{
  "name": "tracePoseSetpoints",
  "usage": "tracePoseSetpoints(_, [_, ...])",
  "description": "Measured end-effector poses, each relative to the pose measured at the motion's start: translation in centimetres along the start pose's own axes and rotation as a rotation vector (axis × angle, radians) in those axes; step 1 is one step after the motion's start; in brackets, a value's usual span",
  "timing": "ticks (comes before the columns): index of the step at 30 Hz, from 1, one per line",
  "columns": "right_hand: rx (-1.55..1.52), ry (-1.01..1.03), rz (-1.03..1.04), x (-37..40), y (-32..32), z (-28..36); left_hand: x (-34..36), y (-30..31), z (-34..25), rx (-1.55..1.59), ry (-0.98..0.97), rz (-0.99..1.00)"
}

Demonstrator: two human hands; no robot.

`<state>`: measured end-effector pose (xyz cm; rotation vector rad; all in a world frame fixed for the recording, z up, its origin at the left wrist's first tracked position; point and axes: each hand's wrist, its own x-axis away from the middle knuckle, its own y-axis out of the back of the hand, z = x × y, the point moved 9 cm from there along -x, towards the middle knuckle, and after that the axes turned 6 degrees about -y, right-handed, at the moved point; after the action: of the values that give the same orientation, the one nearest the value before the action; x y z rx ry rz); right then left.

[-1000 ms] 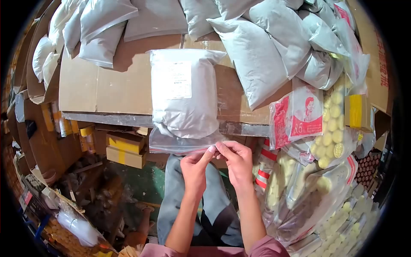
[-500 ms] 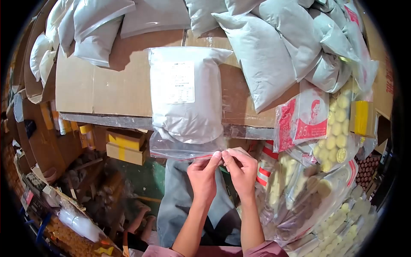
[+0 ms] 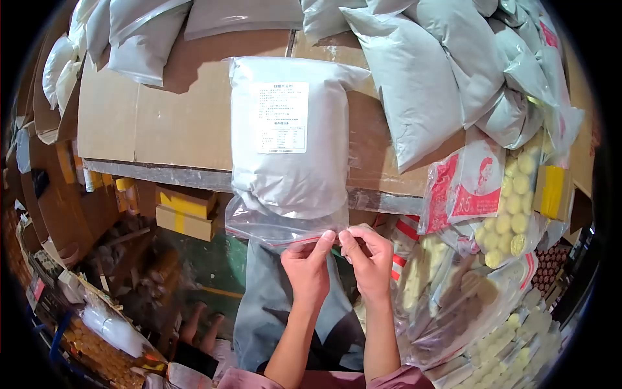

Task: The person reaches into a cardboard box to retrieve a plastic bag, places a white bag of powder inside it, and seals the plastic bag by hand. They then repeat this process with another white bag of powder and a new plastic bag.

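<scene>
- one plump white plastic zip bag (image 3: 317, 168) and one printed white paper label (image 3: 282, 133) are seen.
- two bare hands (image 3: 306, 275) are counted.
- two stacked, yellow-taped brown cardboard boxes (image 3: 184, 223) are shown.
- at least ten filled, pale grey plastic bags (image 3: 405, 91) are made out.

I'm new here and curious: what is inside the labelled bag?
The labelled bag holds a white filling, partly covered by the label. What the filling is, and what lies deeper within it, cannot be told.
</scene>
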<state>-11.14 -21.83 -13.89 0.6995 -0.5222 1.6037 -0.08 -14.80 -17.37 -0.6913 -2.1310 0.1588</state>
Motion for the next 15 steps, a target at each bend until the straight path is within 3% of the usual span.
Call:
tracePoseSetpoints(6, [0.012, -0.071, 0.089, -0.4, -1.8, 0.5, 0.3, 0.1, -0.3, 0.067, 0.018, -0.011])
tracePoseSetpoints(15, [0.142, -0.015, 0.059, -1.2, -1.9, 0.2, -0.7, 1.4, -1.0, 0.184, 0.047, -0.125])
